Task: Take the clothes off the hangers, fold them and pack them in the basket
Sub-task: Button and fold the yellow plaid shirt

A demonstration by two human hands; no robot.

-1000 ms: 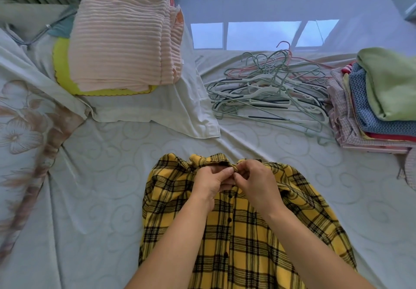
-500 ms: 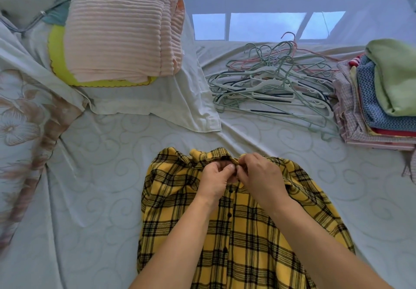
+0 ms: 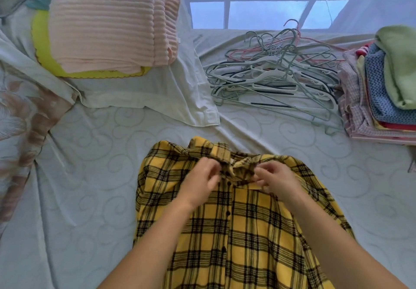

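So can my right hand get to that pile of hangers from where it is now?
Probably yes. The right hand is at the collar of the yellow plaid shirt, and only bare bedsheet lies between it and the pile of hangers. It would have to let go of the collar first.

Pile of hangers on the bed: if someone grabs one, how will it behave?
The hangers lie interlocked, hooks and bars crossing, so lifting one would likely drag neighbours along. They look thin and rigid, probably light and holding their shape. On the soft sheet the pile would probably snag rather than slide if pushed.
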